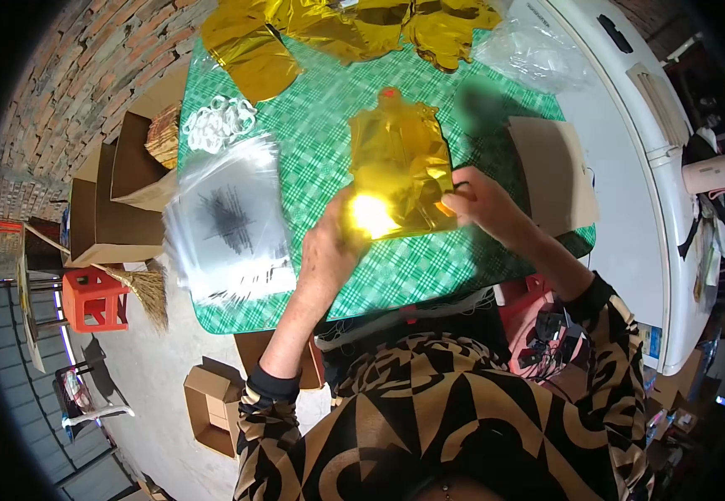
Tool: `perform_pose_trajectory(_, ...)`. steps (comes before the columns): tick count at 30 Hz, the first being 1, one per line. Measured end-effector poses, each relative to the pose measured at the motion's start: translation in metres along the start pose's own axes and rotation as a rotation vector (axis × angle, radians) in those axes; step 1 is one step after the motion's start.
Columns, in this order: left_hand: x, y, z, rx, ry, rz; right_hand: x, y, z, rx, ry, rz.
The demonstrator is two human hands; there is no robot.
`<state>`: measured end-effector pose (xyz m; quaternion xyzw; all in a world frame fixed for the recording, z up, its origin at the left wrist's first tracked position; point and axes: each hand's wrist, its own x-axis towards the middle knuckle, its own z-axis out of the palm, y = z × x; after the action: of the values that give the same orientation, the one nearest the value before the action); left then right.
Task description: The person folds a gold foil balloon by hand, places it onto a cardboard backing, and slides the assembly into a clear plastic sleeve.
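A flat gold foil piece (404, 150), which looks like a deflated foil balloon, lies on the green plaid tablecloth (316, 159) with a small red spot at its far end. My left hand (329, 242) holds its near left corner, where a bright glare hides the fingertips. At the near right edge, my right hand (483, 207) is closed, pinching a small orange piece (443, 209) against the foil. Left of my left hand is a stack of clear plastic bags (233, 217) with dark print.
More gold foil (346, 29) spreads across the far edge. White rings (219, 123) are piled at the left, with cardboard (550, 175) and clear plastic (533, 54) at the right. Cartons (133, 188), a red stool (95, 299) and a broom (143, 292) stand left; a white fridge (629, 159) stands right.
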<state>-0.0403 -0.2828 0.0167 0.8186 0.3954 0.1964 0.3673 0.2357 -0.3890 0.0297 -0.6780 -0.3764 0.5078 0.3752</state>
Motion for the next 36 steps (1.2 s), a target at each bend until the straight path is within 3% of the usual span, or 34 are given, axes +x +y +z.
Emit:
perform_pose_trajectory(5,-0.001,0.003,0.003,0.06,0.024,0.003,-0.026,0.019,0.006,0.208,0.101,-0.163)
perform_pose_trajectory(11,-0.002,0.005,0.004,0.019,0.024,-0.008,-0.041,0.012,0.019,-0.141,0.225,-0.193)
perform_pose_trajectory(14,-0.004,0.006,0.006,-0.012,0.04,-0.029,-0.043,0.021,0.028,-0.12,0.272,-0.271)
perform_pose_trajectory(28,-0.005,0.02,0.009,0.064,0.067,-0.056,-0.038,0.023,0.04,-0.087,0.281,-0.194)
perform_pose_trajectory(36,0.001,0.025,0.023,0.268,0.262,0.222,-0.04,0.017,0.039,-0.101,0.269,-0.192)
